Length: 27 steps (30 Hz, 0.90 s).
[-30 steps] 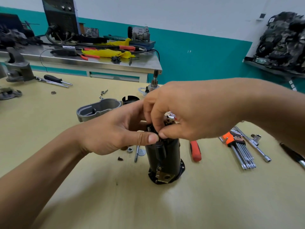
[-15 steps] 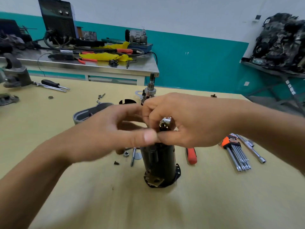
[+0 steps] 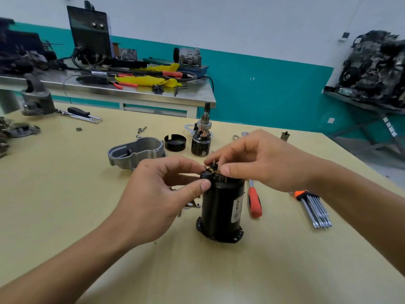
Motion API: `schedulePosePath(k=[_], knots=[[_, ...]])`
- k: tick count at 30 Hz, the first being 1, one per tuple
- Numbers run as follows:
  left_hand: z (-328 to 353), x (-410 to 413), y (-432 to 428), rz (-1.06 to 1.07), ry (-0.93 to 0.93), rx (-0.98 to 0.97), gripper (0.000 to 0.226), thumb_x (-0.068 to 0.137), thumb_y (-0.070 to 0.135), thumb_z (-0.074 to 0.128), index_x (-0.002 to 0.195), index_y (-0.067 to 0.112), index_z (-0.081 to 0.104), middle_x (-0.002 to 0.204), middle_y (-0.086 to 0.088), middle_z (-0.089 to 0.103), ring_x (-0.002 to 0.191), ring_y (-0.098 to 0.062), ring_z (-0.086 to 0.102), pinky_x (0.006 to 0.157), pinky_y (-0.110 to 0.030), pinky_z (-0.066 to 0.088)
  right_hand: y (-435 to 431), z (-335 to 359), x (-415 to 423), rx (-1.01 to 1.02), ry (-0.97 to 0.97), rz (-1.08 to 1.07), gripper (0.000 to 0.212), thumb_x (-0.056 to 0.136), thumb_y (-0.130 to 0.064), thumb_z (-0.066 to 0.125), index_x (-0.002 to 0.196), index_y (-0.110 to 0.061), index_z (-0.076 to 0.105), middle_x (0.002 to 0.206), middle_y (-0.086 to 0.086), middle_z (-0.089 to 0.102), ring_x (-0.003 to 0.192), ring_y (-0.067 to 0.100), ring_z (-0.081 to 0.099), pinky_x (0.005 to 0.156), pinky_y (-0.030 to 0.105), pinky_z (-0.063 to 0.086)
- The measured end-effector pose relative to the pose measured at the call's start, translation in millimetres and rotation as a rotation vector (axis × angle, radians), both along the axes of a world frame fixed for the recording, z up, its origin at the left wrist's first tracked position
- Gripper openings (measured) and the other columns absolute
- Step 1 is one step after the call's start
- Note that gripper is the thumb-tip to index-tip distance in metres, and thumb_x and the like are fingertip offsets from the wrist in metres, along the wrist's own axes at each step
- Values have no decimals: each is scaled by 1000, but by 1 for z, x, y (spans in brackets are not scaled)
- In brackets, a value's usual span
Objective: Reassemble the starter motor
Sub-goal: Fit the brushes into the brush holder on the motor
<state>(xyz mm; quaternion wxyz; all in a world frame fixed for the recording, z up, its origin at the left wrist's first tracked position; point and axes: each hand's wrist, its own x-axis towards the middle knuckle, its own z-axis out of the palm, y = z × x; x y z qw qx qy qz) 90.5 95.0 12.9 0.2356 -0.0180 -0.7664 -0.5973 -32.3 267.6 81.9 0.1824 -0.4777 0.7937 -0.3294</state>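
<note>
A black cylindrical motor housing (image 3: 221,207) stands upright on the yellow table (image 3: 65,194). My left hand (image 3: 157,198) pinches the housing's top rim on the left with thumb and fingers. My right hand (image 3: 260,161) pinches a small brass-and-black part (image 3: 212,168) at the top of the housing. Behind them stand the armature with its gear shaft (image 3: 201,139), a black end cap (image 3: 175,142) and a grey aluminium nose casing (image 3: 138,153).
A red-handled screwdriver (image 3: 254,201) lies right of the housing, a set of hex keys (image 3: 313,207) further right. Loose screws and a nut lie by the casing. A screwdriver (image 3: 84,113) and a vise (image 3: 37,99) sit far left. A steel bench (image 3: 131,93) stands behind.
My right hand has drawn back to the right and uncovered the housing's top. The view has shifted, so the armature and end cap behind now show. The housing has turned a little.
</note>
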Motion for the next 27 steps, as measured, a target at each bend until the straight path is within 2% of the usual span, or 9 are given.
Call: schedulePosePath(k=[2,5,9,12,14,18,20,24,27], knots=[[-1,0,2,30,18,-19,18,69,29,78,86,23,77,79,11,77,74,0,73,57,-16,55,10,-10,-2,-40,-50,23,6,87,-22,73,93,-24,74,128,-13,67,121,6,61,107,45,46],[-3,0,1,72,28,-38,16,68,34,78,82,25,78,76,10,76,68,-1,71,56,-20,58,19,-31,-3,-166,-46,20,25,79,-26,78,103,-27,71,134,-13,63,130,10,55,110,47,44],[-2,-1,-3,42,33,-39,17,70,34,77,86,29,79,78,5,76,69,-9,72,59,-21,58,12,-57,4,-366,-33,-32,29,76,-32,80,102,-33,67,127,-15,63,122,14,60,88,29,57],[-1,-1,-4,25,50,-38,21,71,33,76,92,32,78,80,3,76,68,-9,71,57,-22,58,7,-69,10,-430,76,-66,36,76,-41,76,109,-36,61,125,-17,62,121,15,60,94,44,54],[-2,-1,-4,22,62,-37,21,72,32,76,93,33,78,79,2,75,66,-7,69,56,-19,55,6,-72,11,-451,161,-73,39,77,-42,74,112,-38,58,126,-18,61,121,15,58,94,45,54],[0,-1,-5,13,63,-88,15,76,33,77,91,36,77,76,4,73,62,-7,67,51,-17,52,6,-74,11,-516,281,-56,33,80,-40,74,110,-34,60,128,-18,57,126,13,54,87,25,55],[1,0,-8,4,48,-140,14,80,34,80,93,36,76,77,7,73,62,-8,68,51,-20,55,3,-74,9,-528,348,-19,31,82,-37,75,108,-27,61,128,-11,56,124,13,55,85,19,54],[7,2,-14,-35,2,-195,15,81,39,77,96,39,77,85,6,76,74,-17,71,59,-37,62,0,-72,7,-489,450,13,26,85,-35,74,105,-25,62,125,-4,54,113,14,58,82,18,51],[10,3,-14,-48,-7,-218,22,74,43,70,96,44,76,85,9,76,77,-17,72,60,-37,62,-3,-71,8,-478,481,20,20,87,-33,72,102,-25,62,122,-1,53,99,13,61,77,19,51]])
